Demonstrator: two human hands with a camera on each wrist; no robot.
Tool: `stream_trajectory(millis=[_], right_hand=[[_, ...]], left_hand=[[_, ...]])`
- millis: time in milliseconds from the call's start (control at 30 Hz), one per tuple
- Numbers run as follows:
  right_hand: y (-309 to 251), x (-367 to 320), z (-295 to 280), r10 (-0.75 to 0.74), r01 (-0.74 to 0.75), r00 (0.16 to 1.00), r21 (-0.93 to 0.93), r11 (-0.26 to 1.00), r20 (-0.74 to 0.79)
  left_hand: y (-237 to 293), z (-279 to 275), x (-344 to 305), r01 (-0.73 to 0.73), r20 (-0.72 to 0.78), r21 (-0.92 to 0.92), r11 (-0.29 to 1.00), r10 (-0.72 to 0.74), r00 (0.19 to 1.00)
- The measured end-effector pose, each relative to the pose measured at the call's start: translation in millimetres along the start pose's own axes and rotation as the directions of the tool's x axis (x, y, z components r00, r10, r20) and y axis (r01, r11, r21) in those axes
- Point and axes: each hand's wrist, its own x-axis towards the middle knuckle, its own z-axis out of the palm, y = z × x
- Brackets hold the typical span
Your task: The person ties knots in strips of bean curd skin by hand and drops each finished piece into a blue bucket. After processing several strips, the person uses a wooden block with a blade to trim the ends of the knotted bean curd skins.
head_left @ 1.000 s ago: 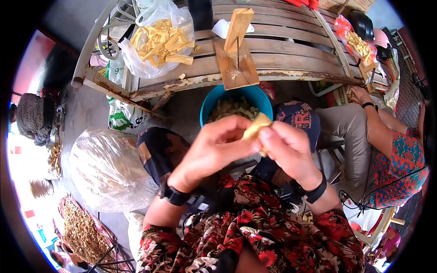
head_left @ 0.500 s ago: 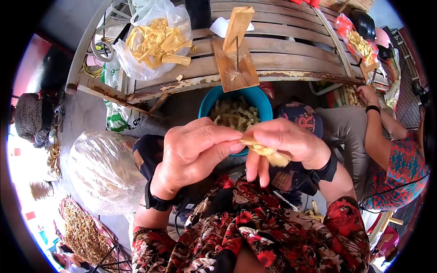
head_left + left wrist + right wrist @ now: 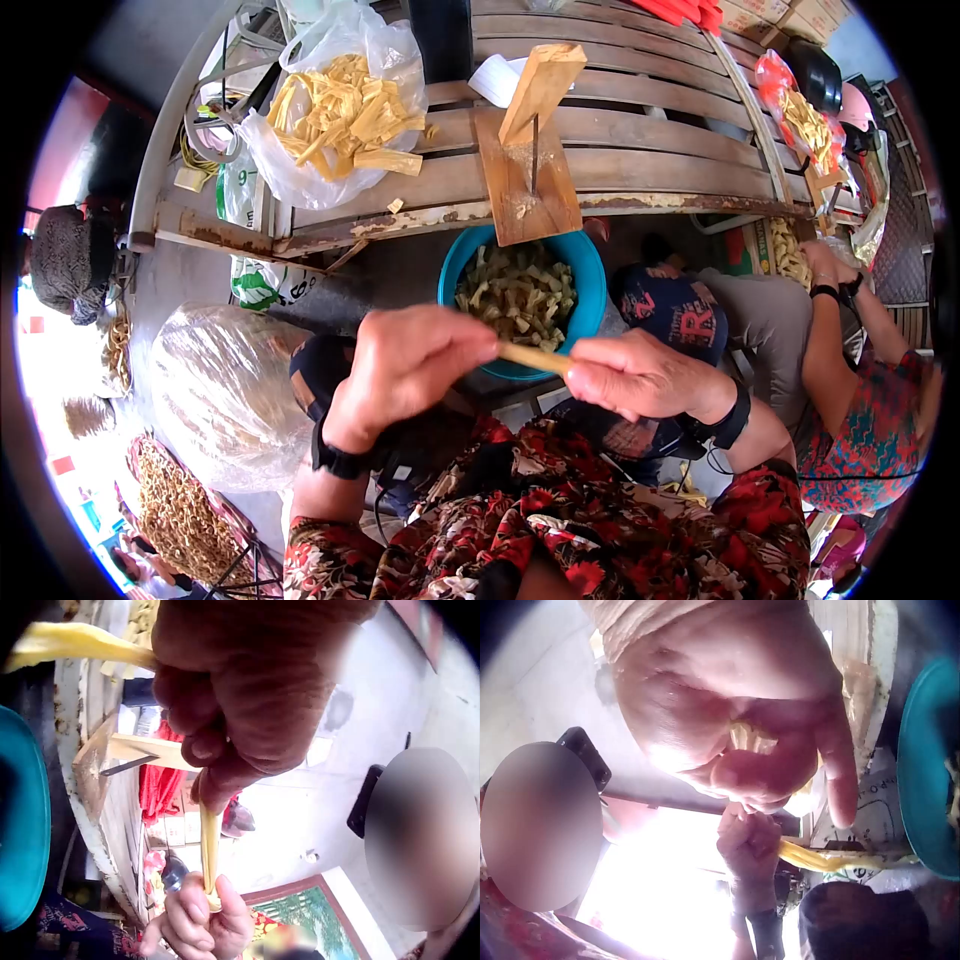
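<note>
A pale yellow, fibrous strip (image 3: 533,358) is stretched between my two hands over the near side of a teal bucket (image 3: 592,290). My left hand (image 3: 405,365) pinches one end, and a loose tail of the strip (image 3: 82,646) sticks out past its fingers in the left wrist view. My right hand (image 3: 650,375) grips the other end; a folded part of the strip (image 3: 754,739) shows inside its curled fingers in the right wrist view. Inside the bucket lie many short yellowish pieces (image 3: 515,300).
Beyond the bucket, a slatted bench (image 3: 640,170) carries a wooden stand (image 3: 540,100) with an upright metal blade and a plastic bag of yellow strips (image 3: 350,120). A large clear plastic bag (image 3: 230,400) stands at left. Another person (image 3: 860,430) sits at right.
The strip was bunched up between the fingers and is now drawn out straight. My hands have moved apart and lower, and more of the bucket shows.
</note>
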Motion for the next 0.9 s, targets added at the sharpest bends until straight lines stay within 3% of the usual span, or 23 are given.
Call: stream_trajectory(millis=[100,167,300,333,400,467,500,533,600,633,667,700,733,767,800,833,867,900], right_hand=[[8.1,31.1,-20.6,0.031,-0.007,0.940,0.070,0.998,-0.340],[27.1,59.2,-42.9,-0.240,0.052,0.778,-0.322,0.945,-0.580],[38.1,101.3,-68.1,-0.351,-0.041,0.542,-0.442,0.896,-0.763],[43.6,111.8,-74.3,-0.363,-0.098,0.519,-0.476,0.874,-0.774],[54.2,126.3,-79.2,-0.391,-0.208,0.477,-0.534,0.820,-0.787],[54.1,122.0,-83.3,-0.301,-0.239,0.475,-0.450,0.861,-0.827],[52.8,116.1,-84.8,-0.255,-0.257,0.467,-0.406,0.877,-0.847],[43.7,105.3,-84.2,-0.192,-0.248,0.518,-0.360,0.899,-0.834],[32.4,92.3,-67.3,-0.282,-0.035,0.552,-0.360,0.932,-0.785],[28.1,87.9,-59.5,-0.338,0.075,0.552,-0.359,0.930,-0.762],[26.4,83.5,-52.3,-0.318,0.263,0.599,-0.195,0.945,-0.735],[21.3,78.5,-40.8,-0.252,0.446,0.589,0.048,0.894,-0.768],[20.1,70.1,-36.7,-0.230,0.514,0.568,0.122,0.849,-0.790],[19.3,61.7,-34.9,-0.206,0.581,0.548,0.192,0.791,-0.811],[15.8,52.3,-36.5,-0.109,0.621,0.512,0.280,0.732,-0.852],[13.7,39.0,-41.4,-0.115,0.681,0.504,0.312,0.663,-0.856],[6.8,31.4,-36.6,-0.101,0.639,0.485,0.274,0.719,-0.868],[-2.1,24.5,-28.2,-0.088,0.589,0.469,0.237,0.772,-0.879]], left_hand=[[-24.1,18.9,32.9,0.292,-0.077,-0.146,0.945,-0.305,0.949],[-50.5,30.1,57.8,0.401,-0.105,-0.097,0.911,-0.410,0.906],[-82.2,45.5,97.0,0.389,-0.219,0.089,0.917,-0.363,0.906],[-89.0,50.9,103.0,0.331,-0.286,0.150,0.932,-0.279,0.917],[-103.3,62.8,112.6,0.370,-0.326,0.263,0.891,-0.279,0.903],[-113.0,63.1,110.8,0.371,-0.369,0.312,0.875,-0.248,0.896],[-109.2,58.7,108.9,0.396,-0.319,0.146,0.907,-0.336,0.886],[-100.4,53.7,106.1,0.425,-0.252,-0.026,0.905,-0.418,0.873],[-68.1,46.2,98.5,0.516,-0.042,-0.307,0.800,-0.553,0.832],[-54.2,44.7,96.2,0.525,0.062,-0.357,0.772,-0.542,0.838],[-35.9,42.6,94.8,0.529,0.137,-0.461,0.713,-0.532,0.836],[-20.0,41.8,90.4,0.533,0.211,-0.555,0.639,-0.511,0.833],[-10.1,42.3,79.6,0.446,0.177,-0.687,0.574,-0.462,0.869],[2.6,28.5,68.6,0.473,0.232,-0.676,0.565,-0.446,0.865],[-1.4,20.5,50.5,0.418,0.240,-0.673,0.611,-0.354,0.904],[-4.3,13.5,35.7,0.359,0.248,-0.670,0.650,-0.259,0.933],[-0.5,7.9,25.9,0.489,0.355,-0.564,0.665,-0.340,0.871],[1.6,10.6,23.6,0.491,0.346,-0.582,0.648,-0.349,0.871]])
